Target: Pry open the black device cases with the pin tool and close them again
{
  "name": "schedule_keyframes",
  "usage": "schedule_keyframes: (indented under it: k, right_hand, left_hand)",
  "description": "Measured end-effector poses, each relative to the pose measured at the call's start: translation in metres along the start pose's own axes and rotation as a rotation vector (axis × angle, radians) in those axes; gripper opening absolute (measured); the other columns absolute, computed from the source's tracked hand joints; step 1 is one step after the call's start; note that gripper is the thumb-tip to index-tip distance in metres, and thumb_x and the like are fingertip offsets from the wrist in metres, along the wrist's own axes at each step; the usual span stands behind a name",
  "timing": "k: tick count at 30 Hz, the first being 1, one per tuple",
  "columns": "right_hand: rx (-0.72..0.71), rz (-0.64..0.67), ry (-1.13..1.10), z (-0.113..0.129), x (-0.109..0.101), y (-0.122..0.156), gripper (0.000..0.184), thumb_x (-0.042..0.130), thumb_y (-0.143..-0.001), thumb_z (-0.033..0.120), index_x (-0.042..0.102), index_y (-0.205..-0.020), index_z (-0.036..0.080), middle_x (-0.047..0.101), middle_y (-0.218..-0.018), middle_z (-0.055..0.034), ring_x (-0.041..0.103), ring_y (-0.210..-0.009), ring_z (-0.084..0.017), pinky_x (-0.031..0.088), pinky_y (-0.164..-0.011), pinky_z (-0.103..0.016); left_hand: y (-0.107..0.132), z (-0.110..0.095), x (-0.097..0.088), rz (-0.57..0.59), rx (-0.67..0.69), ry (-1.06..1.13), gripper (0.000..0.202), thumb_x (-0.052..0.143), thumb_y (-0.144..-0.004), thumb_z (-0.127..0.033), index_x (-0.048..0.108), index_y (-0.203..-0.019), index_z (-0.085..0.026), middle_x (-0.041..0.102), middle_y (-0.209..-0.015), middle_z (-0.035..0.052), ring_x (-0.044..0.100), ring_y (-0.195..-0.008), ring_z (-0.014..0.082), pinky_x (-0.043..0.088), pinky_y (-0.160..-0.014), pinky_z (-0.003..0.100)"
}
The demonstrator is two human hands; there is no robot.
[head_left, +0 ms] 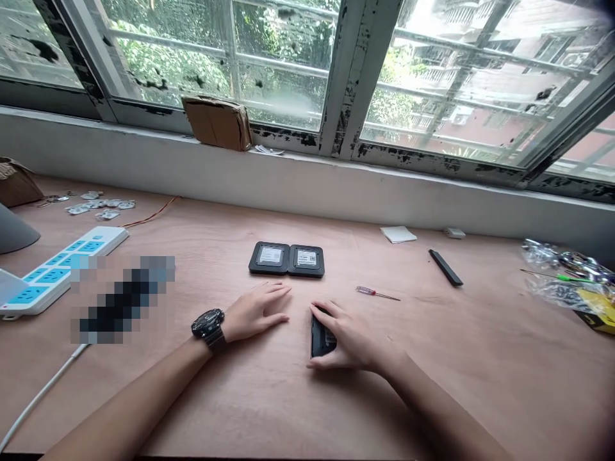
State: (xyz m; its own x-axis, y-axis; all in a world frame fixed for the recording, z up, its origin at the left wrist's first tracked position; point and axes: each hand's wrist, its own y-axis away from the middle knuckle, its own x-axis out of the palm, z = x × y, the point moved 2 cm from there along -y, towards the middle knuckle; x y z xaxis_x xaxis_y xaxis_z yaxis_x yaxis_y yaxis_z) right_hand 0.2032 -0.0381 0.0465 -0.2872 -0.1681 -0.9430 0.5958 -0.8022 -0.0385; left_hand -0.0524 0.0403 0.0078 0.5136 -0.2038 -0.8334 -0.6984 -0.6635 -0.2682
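My right hand (346, 336) is wrapped around a flat black case (321, 336) at the middle of the table. Thumb and fingers grip its near and far edges, and the palm hides its right part. A light patch shows on its face beneath the fingers. My left hand (254, 309) lies flat on the table, fingers stretched out and apart, holding nothing; a black watch is on that wrist. Beyond both hands, two black square cases with white labels, a left one (270, 257) and a right one (306, 260), lie side by side, touching.
A small screwdriver (373, 292) lies right of the cases. Farther right are a black strip (445, 267), white paper (398, 234) and clear plastic bags (557, 269). At left sit a power strip (65, 272) and a blurred-out dark object (122, 301) with a white cable (43, 390).
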Motion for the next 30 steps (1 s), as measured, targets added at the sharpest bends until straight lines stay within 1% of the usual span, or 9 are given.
schedule_keyframes:
  k: [6, 14, 19, 21, 23, 24, 26, 28, 30]
  right_hand:
    - [-0.009, 0.007, 0.025, 0.0, 0.0, 0.0, 0.103, 0.071, -0.072, 0.078, 0.048, -0.15, 0.014, 0.049, -0.153, -0.0175, 0.048, -0.136, -0.038, 0.043, -0.114, -0.048]
    - [-0.046, 0.018, 0.049, -0.001, 0.0, 0.003, 0.112, 0.063, -0.072, 0.086, 0.045, -0.152, 0.009, 0.049, -0.153, -0.0207, 0.045, -0.14, -0.039, 0.041, -0.116, -0.048]
    - [-0.073, -0.001, 0.064, -0.003, 0.001, 0.004, 0.111, 0.061, -0.075, 0.085, 0.039, -0.156, 0.012, 0.046, -0.156, -0.0191, 0.045, -0.14, -0.038, 0.041, -0.116, -0.051]
    - [-0.084, -0.012, 0.085, -0.006, -0.001, 0.008, 0.114, 0.061, -0.075, 0.085, 0.033, -0.159, 0.013, 0.041, -0.159, -0.0188, 0.042, -0.142, -0.039, 0.04, -0.117, -0.053]
    - [-0.092, -0.029, 0.13, -0.012, -0.003, 0.017, 0.119, 0.061, -0.074, 0.086, 0.025, -0.162, 0.013, 0.033, -0.164, -0.0186, 0.035, -0.147, -0.041, 0.036, -0.119, -0.055]
    - [-0.094, -0.043, 0.159, -0.015, -0.003, 0.024, 0.122, 0.06, -0.074, 0.086, 0.02, -0.163, 0.013, 0.029, -0.165, -0.0183, 0.031, -0.149, -0.041, 0.033, -0.12, -0.056]
    - [-0.088, -0.079, 0.222, -0.023, -0.002, 0.039, 0.125, 0.059, -0.075, 0.086, 0.011, -0.164, 0.013, 0.024, -0.167, -0.0183, 0.024, -0.152, -0.041, 0.028, -0.122, -0.058]
    - [-0.065, -0.12, 0.273, -0.029, 0.002, 0.054, 0.125, 0.058, -0.076, 0.085, 0.006, -0.164, 0.013, 0.021, -0.168, -0.019, 0.02, -0.154, -0.04, 0.026, -0.123, -0.06]
    - [-0.04, -0.153, 0.301, -0.033, 0.008, 0.064, 0.124, 0.058, -0.079, 0.083, 0.004, -0.164, 0.012, 0.018, -0.168, -0.0203, 0.017, -0.154, -0.041, 0.026, -0.123, -0.061]
  left_hand:
    - [0.0, -0.001, 0.0, -0.002, -0.004, -0.015, 0.063, 0.067, -0.094, -0.053, 0.053, -0.147, -0.021, 0.056, -0.148, 0.011, 0.05, -0.14, 0.0291, 0.043, -0.114, 0.045]
    - [0.0, 0.001, 0.001, -0.001, -0.002, -0.027, 0.064, 0.067, -0.094, -0.053, 0.052, -0.147, -0.02, 0.057, -0.147, 0.0121, 0.05, -0.139, 0.0292, 0.044, -0.113, 0.045]
    - [0.0, 0.002, 0.002, -0.013, 0.01, -0.029, 0.063, 0.068, -0.094, -0.051, 0.052, -0.147, -0.02, 0.057, -0.147, 0.0127, 0.051, -0.139, 0.0289, 0.044, -0.113, 0.045]
    - [0.0, 0.002, 0.001, -0.017, 0.028, -0.036, 0.063, 0.068, -0.094, -0.05, 0.052, -0.147, -0.02, 0.058, -0.146, 0.0126, 0.052, -0.139, 0.0285, 0.045, -0.113, 0.045]
    - [0.0, 0.0, -0.001, -0.046, 0.052, -0.065, 0.061, 0.068, -0.094, -0.048, 0.053, -0.146, -0.019, 0.06, -0.144, 0.0128, 0.055, -0.136, 0.0283, 0.048, -0.111, 0.044]
    - [-0.001, -0.003, -0.002, -0.084, 0.071, -0.089, 0.056, 0.067, -0.096, -0.046, 0.056, -0.143, -0.019, 0.062, -0.141, 0.0129, 0.058, -0.133, 0.0279, 0.049, -0.109, 0.044]
    - [0.0, -0.015, -0.004, -0.188, 0.135, -0.143, 0.04, 0.062, -0.1, -0.037, 0.063, -0.134, -0.018, 0.069, -0.131, 0.0112, 0.064, -0.124, 0.0254, 0.052, -0.107, 0.042]
    - [0.002, -0.033, -0.002, -0.272, 0.25, -0.189, 0.025, 0.058, -0.102, -0.028, 0.07, -0.121, -0.018, 0.075, -0.12, 0.0078, 0.07, -0.113, 0.0218, 0.053, -0.107, 0.041]
    - [0.006, -0.056, 0.006, -0.292, 0.381, -0.233, 0.019, 0.058, -0.102, -0.024, 0.072, -0.113, -0.017, 0.077, -0.113, 0.0062, 0.073, -0.106, 0.0198, 0.053, -0.108, 0.041]
